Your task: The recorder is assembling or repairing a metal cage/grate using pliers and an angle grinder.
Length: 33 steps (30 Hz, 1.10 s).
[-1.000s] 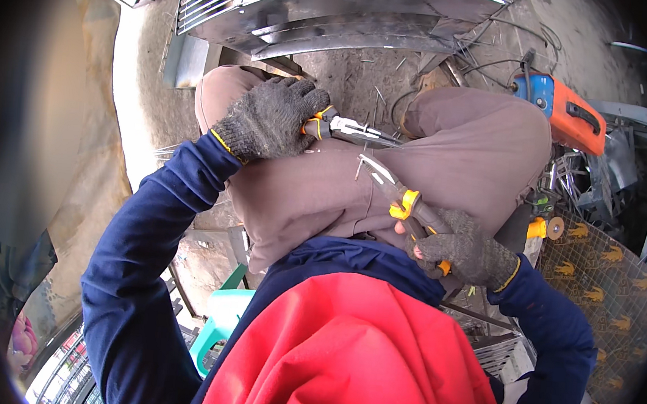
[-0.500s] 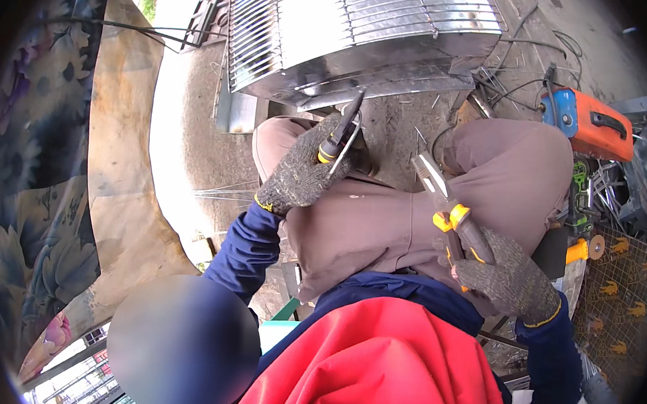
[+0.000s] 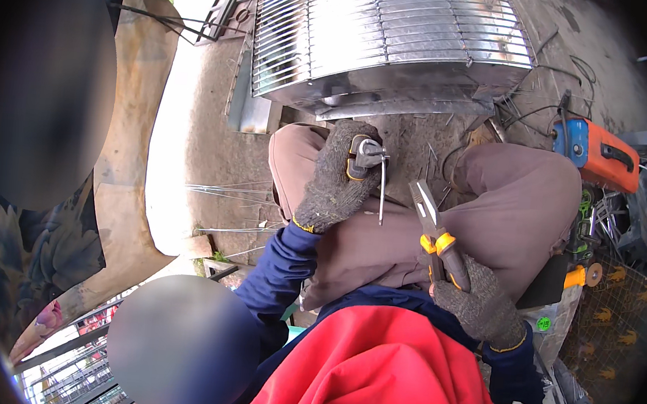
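Observation:
My left hand, in a dark grey knitted glove, is closed round a black-and-yellow hand tool above my left thigh. The tool's dark head is seen nearly end-on, so its exact kind is unclear. From that head a thin bent metal rod hangs toward my lap. Over my lap on the right, my gloved right hand grips the yellow-and-grey handles of a pair of pliers. Their bright jaws point up and away, apart from the rod.
A metal box with a bar grille stands ahead of my knees. An orange-and-blue machine with cables sits at the right, near a yellow tool with a round disc. Thin rods lie left on the ground.
My left hand has turned its tool from pointing away to nearly end-on, and the rod now hangs toward me. My right hand keeps the pliers, with little movement. The whole view has shifted.

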Tool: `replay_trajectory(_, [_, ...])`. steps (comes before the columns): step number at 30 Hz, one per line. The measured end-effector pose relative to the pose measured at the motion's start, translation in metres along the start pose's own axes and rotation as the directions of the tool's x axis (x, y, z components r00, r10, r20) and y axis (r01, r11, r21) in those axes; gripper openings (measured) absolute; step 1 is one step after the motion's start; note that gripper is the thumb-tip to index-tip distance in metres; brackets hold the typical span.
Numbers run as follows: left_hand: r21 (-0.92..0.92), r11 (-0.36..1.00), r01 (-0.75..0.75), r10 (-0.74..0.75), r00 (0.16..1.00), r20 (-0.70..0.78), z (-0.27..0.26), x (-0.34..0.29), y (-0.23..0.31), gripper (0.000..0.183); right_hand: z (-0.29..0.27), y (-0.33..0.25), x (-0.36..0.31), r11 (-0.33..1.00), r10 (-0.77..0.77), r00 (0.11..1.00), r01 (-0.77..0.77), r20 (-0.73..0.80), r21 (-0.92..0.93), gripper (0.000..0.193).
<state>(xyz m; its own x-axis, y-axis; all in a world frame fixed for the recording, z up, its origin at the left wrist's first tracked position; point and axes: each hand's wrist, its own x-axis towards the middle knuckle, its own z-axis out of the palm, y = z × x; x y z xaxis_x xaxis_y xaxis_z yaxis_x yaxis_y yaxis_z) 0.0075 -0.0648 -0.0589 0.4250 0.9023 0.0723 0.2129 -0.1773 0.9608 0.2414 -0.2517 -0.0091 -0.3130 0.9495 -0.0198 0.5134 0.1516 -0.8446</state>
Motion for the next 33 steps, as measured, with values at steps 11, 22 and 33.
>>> replay_trajectory(11, [0.166, 0.975, -0.150, 0.158, 0.987, -0.034, -0.001, 0.012, -0.002, 0.039, -0.005, -0.029, 0.018, 0.910, 0.254, 0.964, -0.267, 0.084, 0.316, 0.033])
replay_trajectory(22, [0.321, 0.916, -0.239, 0.137, 0.941, 0.310, -0.033, 0.020, 0.004, 0.039, -0.031, -0.023, 0.015, 0.923, 0.326, 0.926, -0.355, 0.189, 0.148, 0.049])
replay_trajectory(33, [0.666, 0.636, -0.391, 0.200, 0.916, 0.347, -0.044, 0.026, 0.023, 0.036, -0.027, -0.023, 0.004, 0.956, 0.285, 0.957, -0.280, 0.054, -0.089, 0.058])
